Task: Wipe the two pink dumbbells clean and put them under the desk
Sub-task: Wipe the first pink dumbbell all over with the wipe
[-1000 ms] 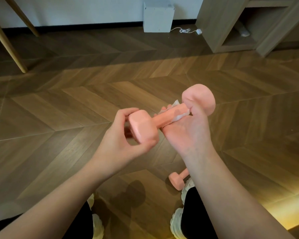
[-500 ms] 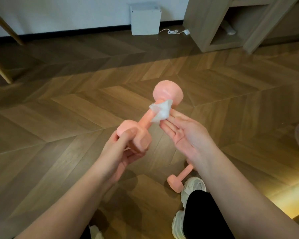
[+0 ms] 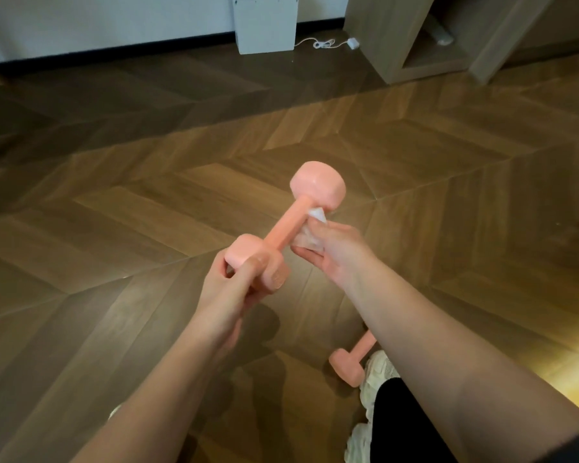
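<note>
A pink dumbbell [image 3: 286, 225] is held in the air over the wooden floor, tilted with one head pointing away from me. My left hand [image 3: 229, 292] grips its near head. My right hand [image 3: 331, 252] holds a white wipe [image 3: 310, 233] against the right side of the bar, just below the far head. A second pink dumbbell [image 3: 351, 360] lies on the floor beside my right shoe, partly hidden by my right forearm.
A white box [image 3: 264, 23] with a white cable [image 3: 325, 44] stands against the far wall. A wooden desk or shelf unit [image 3: 378, 35] with an open space beneath is at the top right. My white shoes [image 3: 378, 372] are at the bottom.
The dumbbell has turned from lying across to pointing away from me. My right hand let go of the bar, opened, then came back with the wipe against the bar near the far head.
</note>
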{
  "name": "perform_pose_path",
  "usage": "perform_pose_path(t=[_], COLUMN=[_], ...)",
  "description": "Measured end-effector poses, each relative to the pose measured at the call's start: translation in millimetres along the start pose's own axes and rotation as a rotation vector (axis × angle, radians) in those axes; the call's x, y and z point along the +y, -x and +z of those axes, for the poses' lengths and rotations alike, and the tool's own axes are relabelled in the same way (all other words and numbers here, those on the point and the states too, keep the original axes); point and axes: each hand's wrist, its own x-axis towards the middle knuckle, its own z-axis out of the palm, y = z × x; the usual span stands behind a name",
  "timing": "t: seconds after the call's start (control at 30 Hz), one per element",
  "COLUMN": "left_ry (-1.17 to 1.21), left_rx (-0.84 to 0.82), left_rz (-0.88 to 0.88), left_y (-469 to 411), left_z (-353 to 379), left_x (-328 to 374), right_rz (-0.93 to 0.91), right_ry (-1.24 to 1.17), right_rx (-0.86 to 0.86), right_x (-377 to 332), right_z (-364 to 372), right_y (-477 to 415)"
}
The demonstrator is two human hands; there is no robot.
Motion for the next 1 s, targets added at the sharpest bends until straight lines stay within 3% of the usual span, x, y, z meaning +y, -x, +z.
perform_pose_path(t=[0.27,0.53,0.7,1.0], left_ry=[-0.117,-0.256,-0.333,-0.897], left_rx=[0.057,0.054,0.037,0.003], left_rz=[0.026,-0.061,-0.074,-0.100], left_y=[-65.3,-116.7,-129.8,-168.0], left_z=[3.7,21.1,20.2,-14.7], left_x=[-26.5,-88.0,-126.8,-166.9], right_rz=[0.122,0.235,0.213,0.227], right_ry=[0.212,0.107,0.006,0.028], right_rx=[0.171,-0.039,0.013,0.139], right_x=[15.4,41.8,76.3,126.4], right_z=[-69.5,-88.6,-84.5,-81.0], right_y=[-71.2,-134.1,-176.1,-215.9])
